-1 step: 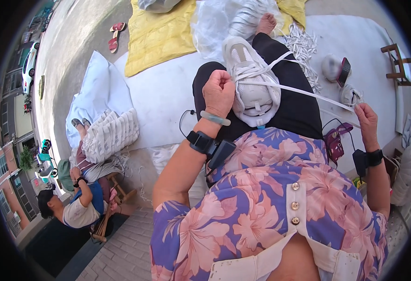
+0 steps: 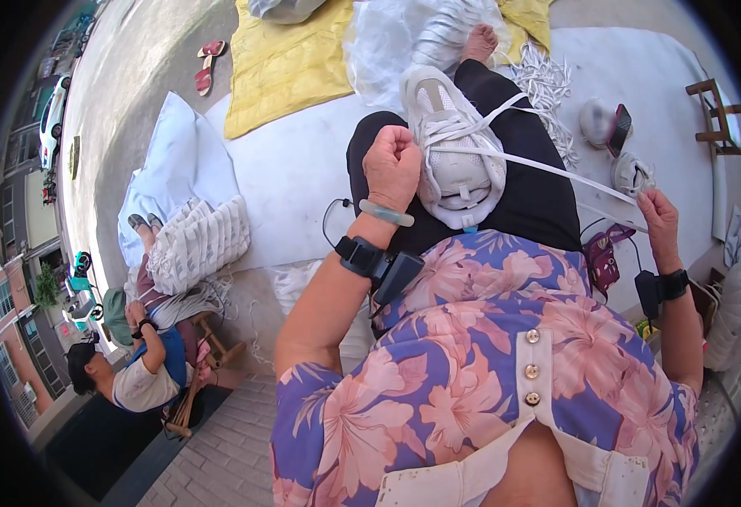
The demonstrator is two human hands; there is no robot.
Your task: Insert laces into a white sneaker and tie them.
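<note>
Two hands up: left hand (image 2: 393,165) fisted beside white shoe (image 2: 452,144) on lap, pinching lace end; right hand (image 2: 659,213) out wide, gripping taut white lace (image 2: 556,167). One shoe, two lace strands counted.

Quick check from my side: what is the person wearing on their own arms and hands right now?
Both hands are bare, no gloves. The left hand has a pale green bangle at the wrist and, below it, a black strap with a black boxy device trailing a thin dark cable. The right hand has a similar black strapped device. Short floral sleeves in purple and pink.
</note>
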